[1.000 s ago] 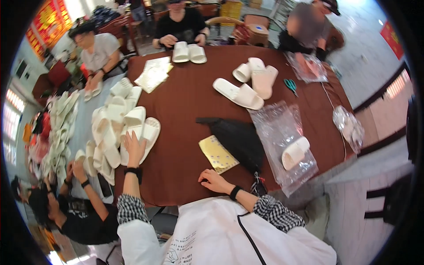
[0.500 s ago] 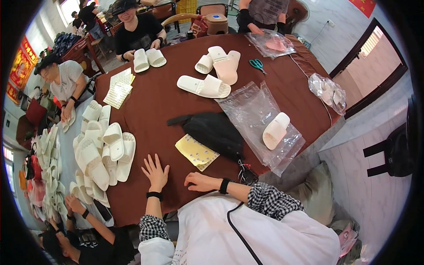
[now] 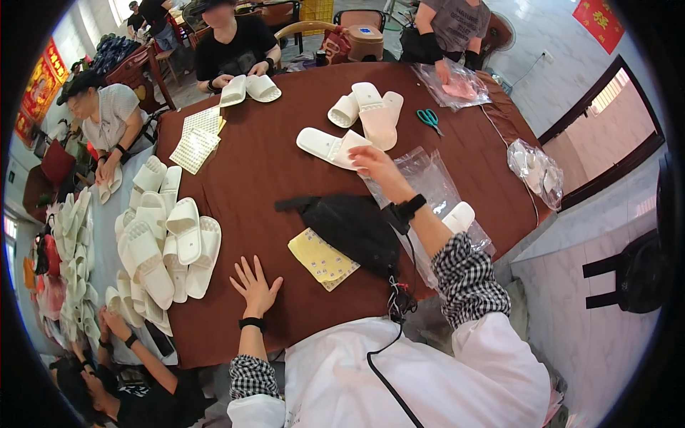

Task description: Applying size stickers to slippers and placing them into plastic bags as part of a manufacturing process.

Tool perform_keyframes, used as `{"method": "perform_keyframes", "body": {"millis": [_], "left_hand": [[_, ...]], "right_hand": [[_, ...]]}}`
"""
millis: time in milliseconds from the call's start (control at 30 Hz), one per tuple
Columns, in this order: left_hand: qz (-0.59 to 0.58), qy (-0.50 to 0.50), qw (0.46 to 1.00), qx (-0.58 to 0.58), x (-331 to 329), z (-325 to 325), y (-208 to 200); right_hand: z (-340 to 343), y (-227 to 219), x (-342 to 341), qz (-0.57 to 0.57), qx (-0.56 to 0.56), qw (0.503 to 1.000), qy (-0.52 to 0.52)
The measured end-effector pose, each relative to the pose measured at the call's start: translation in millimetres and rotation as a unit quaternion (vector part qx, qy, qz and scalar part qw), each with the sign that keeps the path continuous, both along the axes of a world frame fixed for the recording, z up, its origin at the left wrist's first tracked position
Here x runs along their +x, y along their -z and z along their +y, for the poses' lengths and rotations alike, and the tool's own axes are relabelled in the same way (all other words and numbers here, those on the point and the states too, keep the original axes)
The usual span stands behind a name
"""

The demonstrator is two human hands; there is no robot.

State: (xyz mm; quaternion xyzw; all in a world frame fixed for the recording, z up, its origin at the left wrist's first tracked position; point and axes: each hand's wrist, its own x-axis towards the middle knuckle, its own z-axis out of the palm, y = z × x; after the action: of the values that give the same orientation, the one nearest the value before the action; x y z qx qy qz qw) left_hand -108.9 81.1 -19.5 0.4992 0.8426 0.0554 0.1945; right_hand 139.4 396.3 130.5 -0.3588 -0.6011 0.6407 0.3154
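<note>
The person's right hand (image 3: 372, 165) stretches out across the round brown table (image 3: 271, 178), its fingers closing on the heel end of a white slipper (image 3: 327, 145) that lies flat toward the middle of the table; whether the grip has fully pinched shut is hard to tell, as the hand covers that end. The left hand (image 3: 255, 287) rests palm down near the table's near edge, fingers spread wide and holding nothing. Just beside the reached slipper, further toward the far edge, stand three more pale slippers (image 3: 371, 114) leaning together, and green-handled scissors (image 3: 429, 118) lie to their right. Close under the right forearm a clear plastic bag (image 3: 428, 185) lies flat with one white slipper (image 3: 460, 216) in it, so the bagging looks only begun: one slipper is in, and its mate seems to be the one now taken up. A yellow sticker sheet (image 3: 322, 259) lies near the near edge beside a black pouch (image 3: 349, 225), still untouched, so any labelling seems left to do. At the table's left edge a large heap of loose white slippers (image 3: 168, 242) waits unbagged, which suggests most of the work lies ahead. By the right edge a crumpled filled bag (image 3: 536, 170) looks finished. More sticker sheets (image 3: 196, 139) lie toward the far left, and other people around the table handle slippers of their own.
</note>
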Motion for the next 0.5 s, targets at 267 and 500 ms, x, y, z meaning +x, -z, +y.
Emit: {"method": "perform_keyframes", "body": {"millis": [267, 500], "left_hand": [[-0.003, -0.002, 1.000, -0.023, -0.3, 0.2, -5.6], [-0.004, 0.002, 1.000, -0.008, 5.1, 9.8, -5.8]], "right_hand": [[102.4, 118.2, 12.1, -0.052, -0.093, 0.979, 0.176], [160.7, 181.7, 26.8, 0.051, -0.128, 0.977, 0.165]]}}
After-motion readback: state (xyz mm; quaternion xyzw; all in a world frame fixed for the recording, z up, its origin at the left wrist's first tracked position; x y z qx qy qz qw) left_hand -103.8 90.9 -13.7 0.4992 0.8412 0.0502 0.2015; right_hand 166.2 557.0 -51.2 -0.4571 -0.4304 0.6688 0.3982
